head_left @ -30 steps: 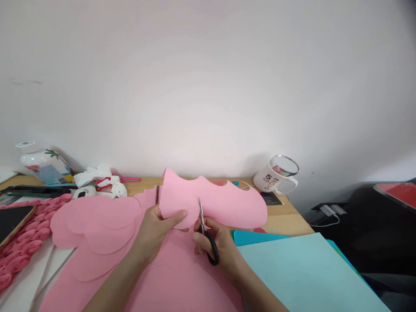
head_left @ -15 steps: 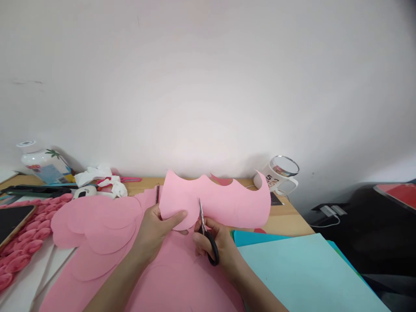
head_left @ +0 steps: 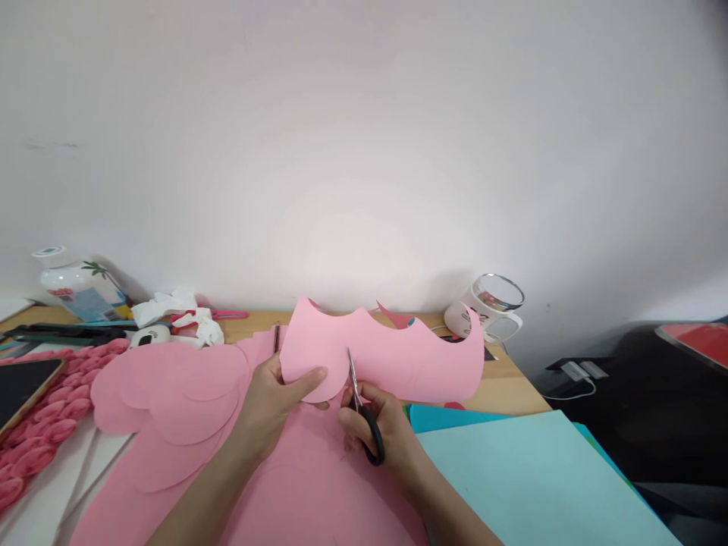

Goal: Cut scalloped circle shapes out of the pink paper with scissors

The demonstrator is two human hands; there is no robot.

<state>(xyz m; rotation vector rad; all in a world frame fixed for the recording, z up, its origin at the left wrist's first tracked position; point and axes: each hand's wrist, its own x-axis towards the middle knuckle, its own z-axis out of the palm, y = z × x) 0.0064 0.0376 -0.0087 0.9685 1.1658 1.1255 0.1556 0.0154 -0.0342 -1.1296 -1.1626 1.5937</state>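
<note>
My left hand [head_left: 273, 406] pinches the lower left edge of a pink paper sheet [head_left: 398, 356] with a scalloped top, holding it upright above the table. My right hand [head_left: 378, 432] grips black-handled scissors [head_left: 361, 409], blades pointing up into the sheet's lower edge. Below both hands lies a large pink sheet [head_left: 296, 493]. Cut pink rounded shapes [head_left: 171, 387] are stacked to the left.
Light blue paper [head_left: 528, 478] lies over teal sheets at the right. A white mug [head_left: 489, 307] stands at the back right. Crumpled white tissue [head_left: 176, 315], a plastic bottle [head_left: 80, 292] and pink rolled rosettes [head_left: 39, 425] sit at the left. A black surface [head_left: 654, 402] lies beyond the table's right edge.
The right end of the held pink sheet has swung up and to the right, now covering part of the mug. Both hands have stayed nearly in place.
</note>
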